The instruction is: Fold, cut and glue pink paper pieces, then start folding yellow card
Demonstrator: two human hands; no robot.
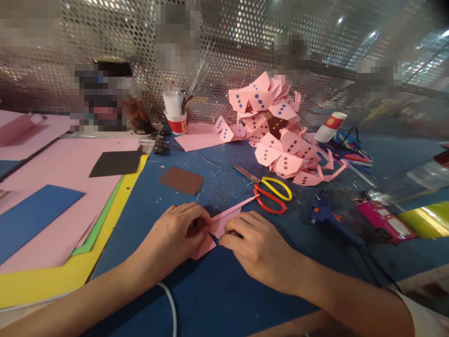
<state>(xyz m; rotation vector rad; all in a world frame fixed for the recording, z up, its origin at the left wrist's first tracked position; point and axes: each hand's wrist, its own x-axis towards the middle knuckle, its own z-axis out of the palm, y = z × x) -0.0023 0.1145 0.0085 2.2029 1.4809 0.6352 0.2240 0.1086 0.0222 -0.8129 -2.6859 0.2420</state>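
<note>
Both hands work on one folded pink paper piece low over the blue table. My left hand pinches its left part, with a pointed flap showing below the fingers. On the right side, my right hand has its fingers curled closed at the paper's edge; the thumb side faces the fold. A thin pink strip runs from the piece toward scissors with one red and one yellow handle loop. Just beyond my left hand lies a small brown paper rectangle.
A heap of folded pink pieces with small dark squares stands at the back. Colored sheets cover the left. A paper cup stands behind. To the right are a blue glue gun, a magenta object and a tilted cup.
</note>
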